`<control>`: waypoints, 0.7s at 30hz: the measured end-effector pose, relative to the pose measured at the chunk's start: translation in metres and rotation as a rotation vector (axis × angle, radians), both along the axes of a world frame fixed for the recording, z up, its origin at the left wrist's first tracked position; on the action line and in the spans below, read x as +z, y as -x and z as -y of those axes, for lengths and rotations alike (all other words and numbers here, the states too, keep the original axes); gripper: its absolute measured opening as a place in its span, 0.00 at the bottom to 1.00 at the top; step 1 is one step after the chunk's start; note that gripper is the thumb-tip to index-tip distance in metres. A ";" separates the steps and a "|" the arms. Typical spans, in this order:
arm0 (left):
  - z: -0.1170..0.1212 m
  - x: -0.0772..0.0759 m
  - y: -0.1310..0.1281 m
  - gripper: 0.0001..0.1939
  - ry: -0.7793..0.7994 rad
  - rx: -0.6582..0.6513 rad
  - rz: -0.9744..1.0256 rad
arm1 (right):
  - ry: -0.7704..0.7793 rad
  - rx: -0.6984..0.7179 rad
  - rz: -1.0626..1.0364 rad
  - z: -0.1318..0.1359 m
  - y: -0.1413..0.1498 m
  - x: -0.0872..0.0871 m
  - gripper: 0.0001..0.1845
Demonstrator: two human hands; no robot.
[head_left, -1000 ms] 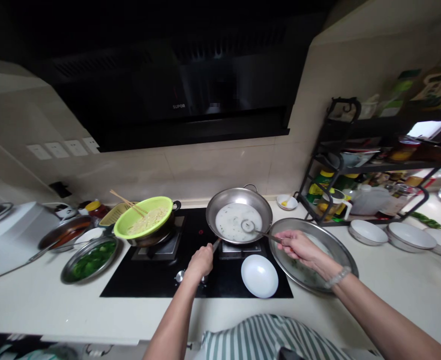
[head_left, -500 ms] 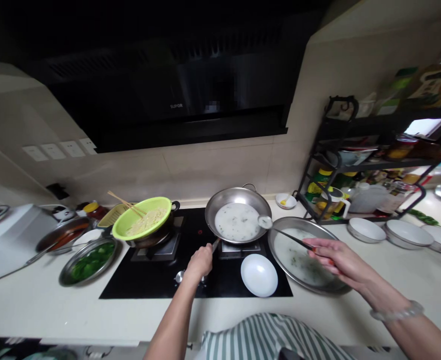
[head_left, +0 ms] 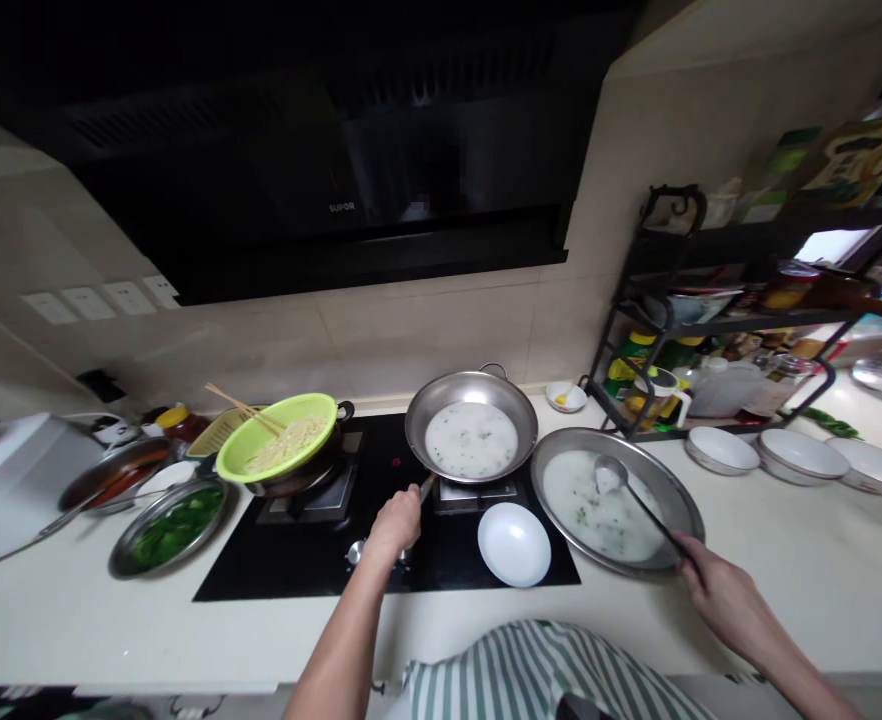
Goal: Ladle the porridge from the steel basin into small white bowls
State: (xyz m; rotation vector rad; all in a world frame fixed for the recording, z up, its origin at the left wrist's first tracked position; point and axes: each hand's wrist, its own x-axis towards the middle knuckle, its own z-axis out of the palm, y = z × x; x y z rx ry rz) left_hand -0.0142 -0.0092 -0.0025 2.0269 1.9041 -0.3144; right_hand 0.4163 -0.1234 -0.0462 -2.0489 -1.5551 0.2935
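My left hand (head_left: 395, 522) is closed round the handle of a steel pan (head_left: 471, 398) that sits on the black hob (head_left: 321, 560) and holds a milky white soup. My right hand (head_left: 718, 592) grips the handle of a metal ladle (head_left: 625, 488). The ladle's bowl is over the white soup in a wide steel basin (head_left: 677, 500) on the counter to the right of the pan. A small white empty bowl (head_left: 514, 543) stands on the hob's front right corner, between the pan and me.
A green colander (head_left: 276, 447) of noodles with chopsticks rests on a pot on the left burner. A steel dish of greens (head_left: 167, 525) and a red-sauced pan (head_left: 115, 472) lie left. White bowls (head_left: 801, 455) and a black condiment rack (head_left: 718, 330) stand right.
My right hand has carried the ladle from the pan rightwards to the steel basin and drawn back towards me. My left hand has stayed on the pan handle.
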 end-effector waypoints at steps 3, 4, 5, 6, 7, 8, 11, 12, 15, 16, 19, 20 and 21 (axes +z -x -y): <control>0.000 -0.001 0.001 0.20 -0.006 -0.005 0.003 | -0.093 0.055 0.227 0.015 -0.003 -0.009 0.22; 0.000 -0.001 0.001 0.20 -0.004 -0.005 0.003 | -0.102 0.054 0.287 0.020 -0.004 -0.009 0.23; 0.000 -0.002 0.001 0.20 -0.002 -0.004 0.004 | -0.103 0.040 0.332 0.023 -0.005 -0.010 0.24; 0.000 -0.002 0.001 0.19 -0.001 -0.004 0.005 | -0.104 0.024 0.355 0.025 -0.006 -0.010 0.24; 0.000 -0.002 0.001 0.19 0.000 -0.006 0.004 | -0.109 0.011 0.346 0.025 -0.007 -0.009 0.24; 0.000 -0.002 0.001 0.19 -0.002 -0.008 0.004 | -0.119 -0.001 0.301 0.025 -0.007 -0.009 0.24; -0.001 -0.002 0.000 0.19 -0.010 -0.011 0.004 | -0.066 -0.094 -0.041 0.020 -0.007 -0.005 0.19; -0.001 -0.002 0.000 0.19 -0.009 -0.012 0.004 | -0.020 -0.152 -0.212 0.018 -0.006 -0.002 0.18; -0.001 -0.002 0.000 0.19 -0.001 -0.016 0.005 | 0.086 -0.313 -0.759 0.012 0.005 0.016 0.18; -0.001 -0.002 0.000 0.20 0.000 -0.017 0.008 | 0.089 -0.331 -0.912 0.009 0.010 0.025 0.20; 0.000 -0.001 0.000 0.20 -0.007 -0.019 0.011 | 0.063 -0.285 -1.143 -0.001 0.032 0.057 0.25; 0.000 0.000 0.000 0.20 -0.008 -0.018 0.010 | 0.068 -0.248 -1.182 -0.005 0.041 0.067 0.26; 0.000 0.000 0.000 0.20 -0.006 -0.016 0.009 | 0.075 -0.213 -1.203 -0.011 0.049 0.076 0.26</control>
